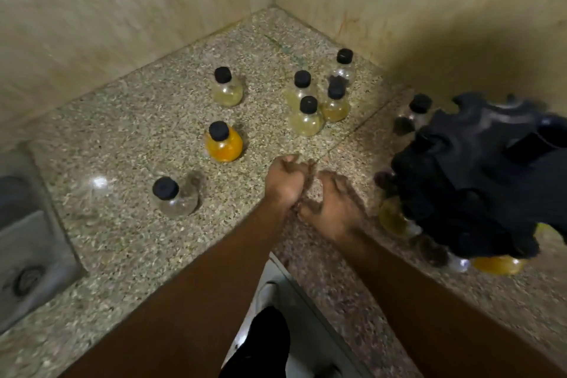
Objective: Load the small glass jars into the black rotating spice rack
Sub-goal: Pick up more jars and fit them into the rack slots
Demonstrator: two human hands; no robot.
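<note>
Several small round glass jars with black caps stand on the speckled stone counter [129, 120]. An orange-filled jar [224, 143] is at the middle, a clear jar [176, 198] nearer the front left, a pale yellow jar [227, 87] behind. A cluster of jars [319, 101] stands further right. The black rotating spice rack [478, 175] is at the right, with jars [395, 218] seated in its lower slots. My left hand [285, 181] is curled shut with nothing in it. My right hand [331, 205] is beside it, blurred, fingers apart and empty, just left of the rack.
A steel sink [27, 239] lies at the left edge of the counter. Tiled walls [153, 9] meet in a corner behind the jars. The counter's front edge runs diagonally under my forearms, with the floor and my dark trouser leg [264, 344] below.
</note>
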